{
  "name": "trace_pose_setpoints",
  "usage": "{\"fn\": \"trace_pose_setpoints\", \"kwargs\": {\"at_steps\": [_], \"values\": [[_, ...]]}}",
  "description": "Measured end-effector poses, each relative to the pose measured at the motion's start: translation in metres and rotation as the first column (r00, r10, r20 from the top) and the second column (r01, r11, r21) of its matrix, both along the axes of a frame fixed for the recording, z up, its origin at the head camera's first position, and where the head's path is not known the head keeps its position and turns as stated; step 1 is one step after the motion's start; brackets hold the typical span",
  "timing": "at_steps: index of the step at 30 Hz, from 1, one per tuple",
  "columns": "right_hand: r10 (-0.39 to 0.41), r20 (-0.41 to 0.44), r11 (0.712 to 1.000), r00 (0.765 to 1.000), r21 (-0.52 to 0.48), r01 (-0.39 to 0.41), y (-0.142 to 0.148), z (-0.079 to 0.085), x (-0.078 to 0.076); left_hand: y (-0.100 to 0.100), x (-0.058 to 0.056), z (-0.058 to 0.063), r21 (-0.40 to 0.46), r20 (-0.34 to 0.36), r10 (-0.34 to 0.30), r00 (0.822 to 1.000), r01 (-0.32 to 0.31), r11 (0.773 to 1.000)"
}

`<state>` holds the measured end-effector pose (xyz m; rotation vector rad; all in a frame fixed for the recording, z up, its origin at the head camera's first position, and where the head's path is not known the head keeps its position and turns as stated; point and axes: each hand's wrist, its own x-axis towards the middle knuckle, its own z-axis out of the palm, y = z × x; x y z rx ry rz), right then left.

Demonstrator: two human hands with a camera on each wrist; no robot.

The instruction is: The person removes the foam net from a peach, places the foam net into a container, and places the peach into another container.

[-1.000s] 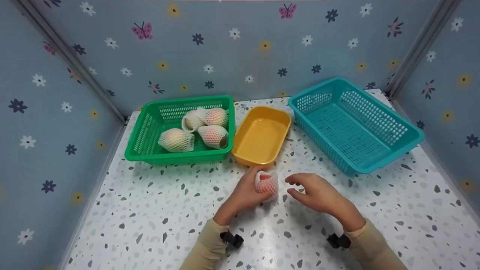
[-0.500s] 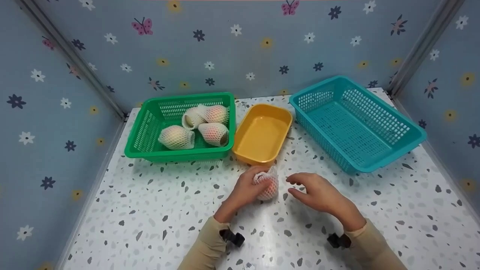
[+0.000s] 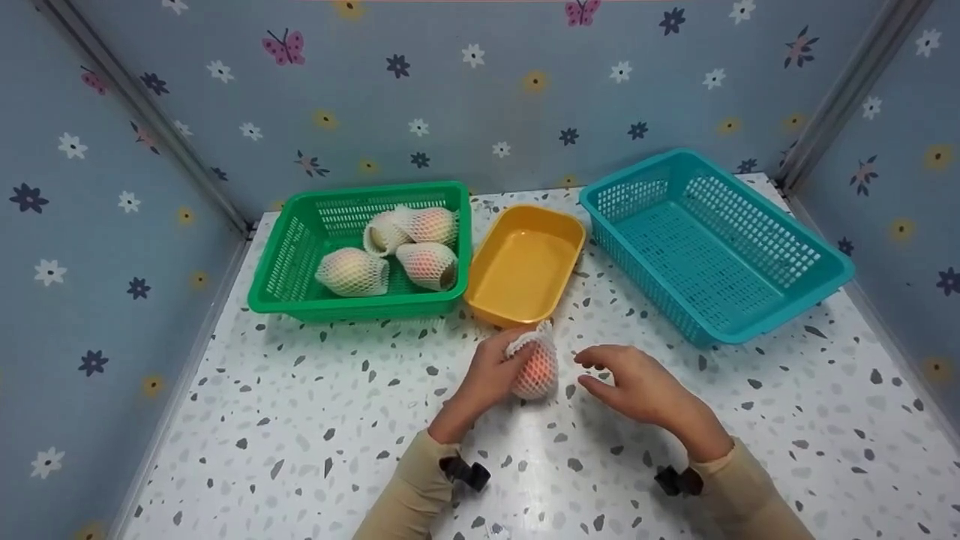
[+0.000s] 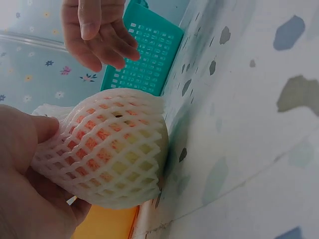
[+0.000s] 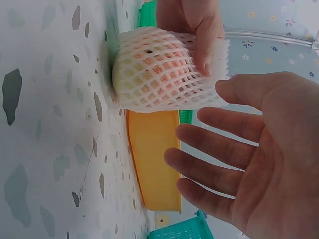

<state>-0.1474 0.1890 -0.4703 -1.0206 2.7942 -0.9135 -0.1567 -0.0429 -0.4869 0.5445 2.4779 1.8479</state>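
Observation:
My left hand [image 3: 484, 379] grips the top of a red and yellow-green fruit [image 3: 538, 373] wrapped in a white foam net. The left wrist view has the thumb pressing the bunched net end, while the netted fruit's [image 4: 119, 154] bare yellow-green bottom sits right at the tabletop. Just to the right, my right hand [image 3: 637, 386] hovers with loosely spread fingers and holds nothing. Its palm [image 5: 269, 149] faces the fruit in the right wrist view, thumb tip close by the net's end. The left hand's other fingers are partly hidden behind the fruit.
A green basket [image 3: 360, 306] holds several netted fruits [image 3: 352, 272] at the back left. Beside it stands a yellow tray [image 3: 525, 274], directly beyond the left hand. A teal basket [image 3: 690, 255] sits at the back right. Flowered panels [image 3: 480, 97] wall in the speckled table [image 3: 300, 435].
The netted fruit has tipped in my left hand, its net opening turning away toward the tray and its body now hanging below the thumb. My right hand has barely moved.

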Motion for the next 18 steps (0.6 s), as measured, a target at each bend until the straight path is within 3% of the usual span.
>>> {"fn": "trace_pose_setpoints", "kwargs": {"at_steps": [6, 12, 18], "values": [[-0.014, 0.002, 1.0, 1.0, 0.011, 0.014, 0.001, 0.001, 0.0, 0.0, -0.012, -0.021, -0.036, 0.053, 0.019, 0.998, -0.017, 0.999], [-0.016, -0.006, 1.0, 1.0, 0.0, 0.016, 0.001, -0.001, 0.001, -0.002, -0.01, -0.018, -0.051, 0.11, 0.03, 0.993, -0.025, 0.998], [-0.022, -0.006, 1.0, 1.0, 0.009, 0.022, 0.0, -0.002, 0.001, -0.006, -0.008, -0.016, -0.047, 0.141, -0.007, 0.99, 0.014, 0.999]]}}
